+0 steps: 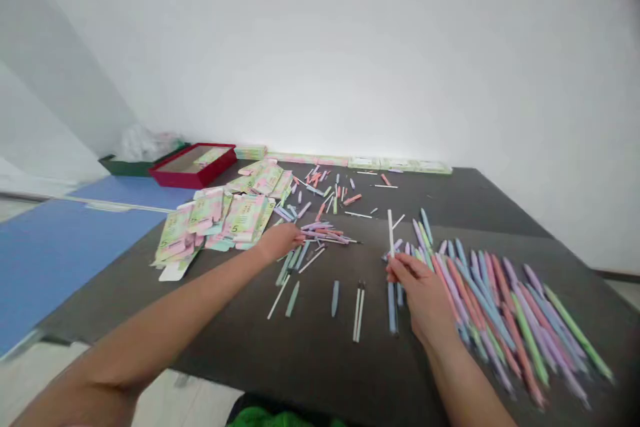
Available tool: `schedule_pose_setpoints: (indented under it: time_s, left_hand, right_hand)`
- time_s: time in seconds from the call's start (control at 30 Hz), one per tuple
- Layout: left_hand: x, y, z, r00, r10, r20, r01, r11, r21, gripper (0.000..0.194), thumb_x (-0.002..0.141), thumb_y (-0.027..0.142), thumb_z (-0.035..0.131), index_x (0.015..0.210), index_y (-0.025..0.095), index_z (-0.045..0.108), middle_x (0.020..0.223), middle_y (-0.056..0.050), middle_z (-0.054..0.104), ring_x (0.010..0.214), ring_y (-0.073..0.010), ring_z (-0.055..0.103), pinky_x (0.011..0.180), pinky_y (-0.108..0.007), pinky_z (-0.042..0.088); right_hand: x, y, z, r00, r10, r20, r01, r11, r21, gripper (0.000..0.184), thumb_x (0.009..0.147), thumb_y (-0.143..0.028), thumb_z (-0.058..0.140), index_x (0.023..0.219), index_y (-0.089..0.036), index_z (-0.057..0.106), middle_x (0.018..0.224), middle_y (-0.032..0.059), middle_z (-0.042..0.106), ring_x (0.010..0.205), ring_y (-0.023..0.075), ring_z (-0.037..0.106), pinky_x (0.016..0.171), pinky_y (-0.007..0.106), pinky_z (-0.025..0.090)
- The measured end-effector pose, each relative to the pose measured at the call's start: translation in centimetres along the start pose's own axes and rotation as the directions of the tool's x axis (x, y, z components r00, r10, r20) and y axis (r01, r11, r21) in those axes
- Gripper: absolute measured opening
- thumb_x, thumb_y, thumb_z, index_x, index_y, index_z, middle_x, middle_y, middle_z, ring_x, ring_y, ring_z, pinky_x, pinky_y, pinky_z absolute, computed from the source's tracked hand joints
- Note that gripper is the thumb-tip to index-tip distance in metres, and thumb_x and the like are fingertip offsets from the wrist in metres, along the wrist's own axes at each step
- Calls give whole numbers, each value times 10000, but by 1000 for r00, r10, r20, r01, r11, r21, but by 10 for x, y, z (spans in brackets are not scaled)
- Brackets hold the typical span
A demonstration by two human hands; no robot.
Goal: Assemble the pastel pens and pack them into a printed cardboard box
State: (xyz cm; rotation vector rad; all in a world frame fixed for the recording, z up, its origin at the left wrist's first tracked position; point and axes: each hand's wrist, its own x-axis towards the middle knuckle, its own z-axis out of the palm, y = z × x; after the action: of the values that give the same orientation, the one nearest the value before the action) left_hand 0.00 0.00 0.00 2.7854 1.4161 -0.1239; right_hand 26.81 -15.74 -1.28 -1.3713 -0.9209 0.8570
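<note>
- We log pens in pastel pink, lilac, pale blue and mint green, some with white parts.
- We note flat cartons in pale green, with busy printed patterns and pink edges.
- We see an open box with a deep red rim.
- We record a dark grey table.
- We mark bright blue boards.
- We note a white wall.

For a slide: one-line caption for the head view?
Head view: left hand on pastel pen parts, right hand holding a white pen tube, over a dark table.
</note>
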Motion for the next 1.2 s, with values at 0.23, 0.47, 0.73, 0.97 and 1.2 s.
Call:
schedule_pose_setpoints:
  time_s: [0.23, 0.47, 0.73, 0.97, 1.2]
  left_hand:
    - [9, 8, 12, 999, -37, -17, 37, 999, -14, 262, 860, 350, 475, 844, 159, 652, 901, -101, 643, 868, -210, 613, 750, -278, 432]
    - [8, 6, -13, 998, -57, -33, 55, 996, -67, 277, 877, 355, 421, 875, 160, 617, 945, -89, 636, 902, -201, 590, 757, -263, 401]
    - [-11, 31, -20, 993, -99, 70, 106, 989, -106, 219, 826, 361, 476, 800, 190, 611, 785, -38, 661, 750, -188, 613, 639, -246, 389]
    - [-5, 51, -8, 982, -133, 132, 140, 989, -47, 246, 826, 258, 458, 804, 140, 672, 866, -136, 693, 860, -253, 643, 745, -308, 450]
    - [-1, 63, -6, 965, -195, 172, 198, 980, 0, 278, 841, 222, 441, 887, 94, 683, 912, -178, 695, 917, -252, 645, 805, -319, 464]
  right_hand:
    - [0, 0, 3, 1000, 0, 30, 1, 1000, -13, 278, 766, -442, 622, 884, -193, 662, 717, 4, 621, 652, 154, 560, 662, 293, 415]
    - [-1, -1, 4, 999, -12, 39, 12, 1000, -12, 258, 770, -423, 624, 878, -192, 660, 709, 4, 608, 644, 147, 548, 646, 287, 416]
    - [-3, -2, 8, 998, -17, 65, 17, 1000, -12, 235, 781, -407, 617, 883, -199, 657, 703, -1, 607, 646, 144, 549, 653, 283, 413]
    - [-1, -1, 8, 998, -15, 60, 17, 999, -32, 246, 780, -417, 610, 875, -195, 656, 699, 2, 609, 644, 152, 549, 654, 287, 407]
    - [-2, -1, 8, 997, -18, 75, 21, 999, -40, 245, 784, -418, 602, 876, -196, 652, 687, -1, 604, 646, 155, 550, 653, 285, 407]
